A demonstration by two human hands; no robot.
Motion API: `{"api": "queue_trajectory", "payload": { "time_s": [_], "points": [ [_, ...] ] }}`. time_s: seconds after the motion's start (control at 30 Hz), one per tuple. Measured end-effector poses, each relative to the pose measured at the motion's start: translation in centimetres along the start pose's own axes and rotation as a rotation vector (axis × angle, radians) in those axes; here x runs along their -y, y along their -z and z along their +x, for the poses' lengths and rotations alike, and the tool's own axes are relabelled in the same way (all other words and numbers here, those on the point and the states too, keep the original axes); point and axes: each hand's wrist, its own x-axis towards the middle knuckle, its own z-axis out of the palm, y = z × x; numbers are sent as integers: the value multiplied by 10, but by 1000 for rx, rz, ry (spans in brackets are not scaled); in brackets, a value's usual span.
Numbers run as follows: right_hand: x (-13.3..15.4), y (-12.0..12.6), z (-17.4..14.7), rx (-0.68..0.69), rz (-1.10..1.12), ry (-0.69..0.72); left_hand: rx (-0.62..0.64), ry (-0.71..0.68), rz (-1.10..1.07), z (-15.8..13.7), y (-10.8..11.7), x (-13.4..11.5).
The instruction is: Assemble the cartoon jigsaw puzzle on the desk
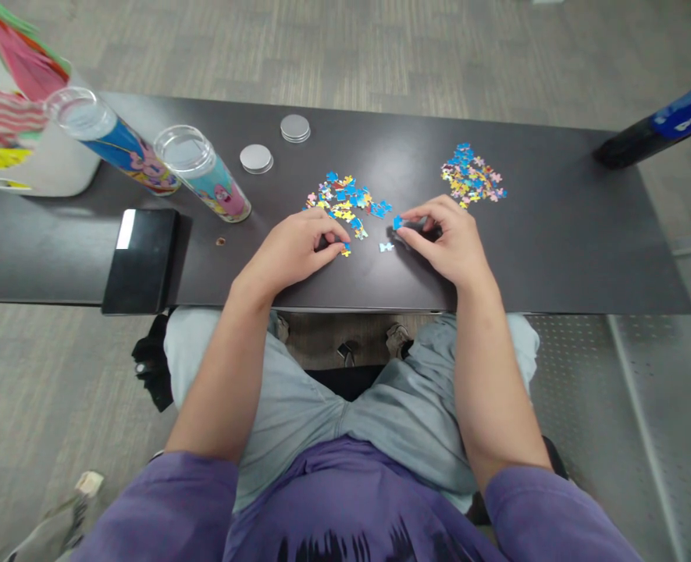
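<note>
Inspecting: my left hand [295, 251] fingers pinch one puzzle piece [346, 249], right hand [447, 240] fingers pinch a blue piece [397, 222]; both piles [348, 201] sit unassembled mid-table [556, 250].

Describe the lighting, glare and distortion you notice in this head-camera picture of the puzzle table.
Head view: soft overhead light; glare on the phone and tube rims; faint shadows under the left hand and right hand; the table edge bows, wide-angle distortion; pieces stay sharp.
</note>
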Motion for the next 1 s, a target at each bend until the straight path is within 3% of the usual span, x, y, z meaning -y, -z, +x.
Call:
{"api": "queue_trajectory", "payload": {
  "time_s": [0.27, 0.47, 0.57, 0.67, 0.8, 1.0],
  "points": [
    [-15, 7, -5, 14, -118, -59, -144, 73, 81, -4, 8, 4],
    [18, -14, -5, 24, -151, 56, -252, 142, 128, -7, 14, 10],
    [38, -30, -3, 91, -223, 97, -283, 172, 133, -8, 12, 14],
    [45, -36, -2, 135, -265, 112, -280, 165, 152, -7, 7, 18],
    [34, -26, -4, 155, -256, 126, -206, 105, 201, -6, 2, 18],
    [18, -12, -2, 45, -261, 78, -119, 59, 278, -2, -11, 2]
  ]
}}
